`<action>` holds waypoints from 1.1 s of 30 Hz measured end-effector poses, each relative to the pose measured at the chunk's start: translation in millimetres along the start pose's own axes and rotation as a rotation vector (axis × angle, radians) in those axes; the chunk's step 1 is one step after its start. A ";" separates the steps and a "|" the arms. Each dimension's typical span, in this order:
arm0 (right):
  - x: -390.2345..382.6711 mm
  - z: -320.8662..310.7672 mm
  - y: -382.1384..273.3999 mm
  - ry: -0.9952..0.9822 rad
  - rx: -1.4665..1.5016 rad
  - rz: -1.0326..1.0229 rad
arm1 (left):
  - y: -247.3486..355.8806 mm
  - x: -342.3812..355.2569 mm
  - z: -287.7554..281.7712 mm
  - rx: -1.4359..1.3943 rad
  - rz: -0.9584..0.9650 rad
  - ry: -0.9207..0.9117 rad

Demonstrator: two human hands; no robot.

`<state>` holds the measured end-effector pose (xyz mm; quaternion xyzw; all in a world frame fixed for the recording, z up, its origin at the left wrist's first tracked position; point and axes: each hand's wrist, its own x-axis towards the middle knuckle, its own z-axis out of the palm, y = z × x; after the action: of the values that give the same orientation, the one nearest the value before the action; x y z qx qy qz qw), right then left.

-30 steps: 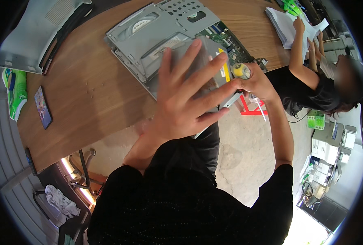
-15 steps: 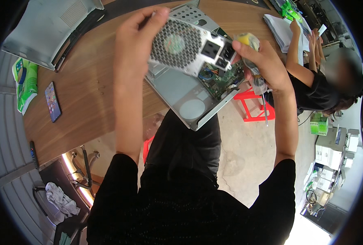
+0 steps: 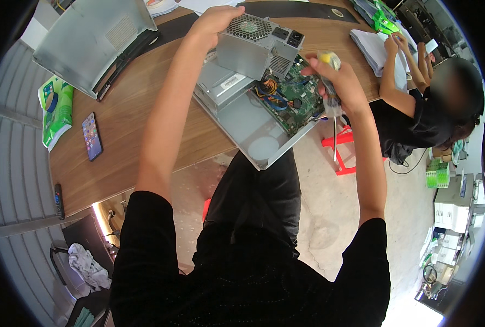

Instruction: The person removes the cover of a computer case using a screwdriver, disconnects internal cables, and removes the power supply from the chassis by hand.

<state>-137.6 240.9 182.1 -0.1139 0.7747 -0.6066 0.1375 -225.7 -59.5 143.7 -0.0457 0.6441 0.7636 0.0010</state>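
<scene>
My left hand (image 3: 215, 24) is closed on the far-left edge of a grey metal power supply (image 3: 245, 55) with a mesh fan grille and black sockets. The unit is above an open computer case (image 3: 237, 121), whose near corner juts over the table edge by my legs. From the unit, a bundle of coloured cables (image 3: 270, 90) runs down toward the green motherboard (image 3: 305, 92). Closed around a screwdriver (image 3: 334, 133), my right hand (image 3: 343, 82) is beside the case's right side. The screwdriver's handle is partly hidden by my fingers; its shaft points down.
A detached metal cover (image 3: 92, 43) stands at the far left of the wooden table (image 3: 144, 114). Near it lie a green pack (image 3: 58, 114), a phone (image 3: 92, 136) and a remote (image 3: 59, 200). Another person (image 3: 411, 114) sits at the right by stacked papers (image 3: 373, 49); a red stool (image 3: 343, 155) is below.
The power supply has moved farther from me and tilted, now showing its side, and my right hand has come away from it. The view has shifted slightly.
</scene>
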 end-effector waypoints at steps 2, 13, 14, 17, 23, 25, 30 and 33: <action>-32.4 1.3 -6.4 0.007 -0.063 -0.019 | 0.0 1.0 -2.2 0.018 0.013 -0.013; -164.4 65.1 142.8 -0.488 -0.025 0.496 | 1.6 -4.7 1.2 -0.063 -0.022 -0.063; -167.9 77.9 156.2 -0.497 -0.138 0.518 | 1.8 -5.0 1.7 -0.081 -0.016 -0.068; -169.5 83.0 165.4 -0.352 -0.077 0.478 | 4.9 -10.9 3.8 -0.122 -0.008 -0.076; -164.6 88.4 157.9 -0.255 -0.019 0.519 | 0.1 -1.7 -12.5 -0.148 -0.024 -0.146; -164.4 84.9 158.1 -0.260 -0.052 0.488 | 4.0 -7.2 -2.7 -0.145 -0.034 -0.126; -164.0 83.1 163.4 -0.267 -0.026 0.498 | -2.3 6.4 -22.8 -0.198 -0.054 -0.163; -164.1 81.5 167.0 -0.263 -0.012 0.502 | -6.7 7.7 -24.7 -0.180 -0.010 -0.208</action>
<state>43.0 263.0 13.8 0.0032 0.7577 -0.5291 0.3821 -231.3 -83.1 132.4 0.0309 0.5690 0.8190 0.0675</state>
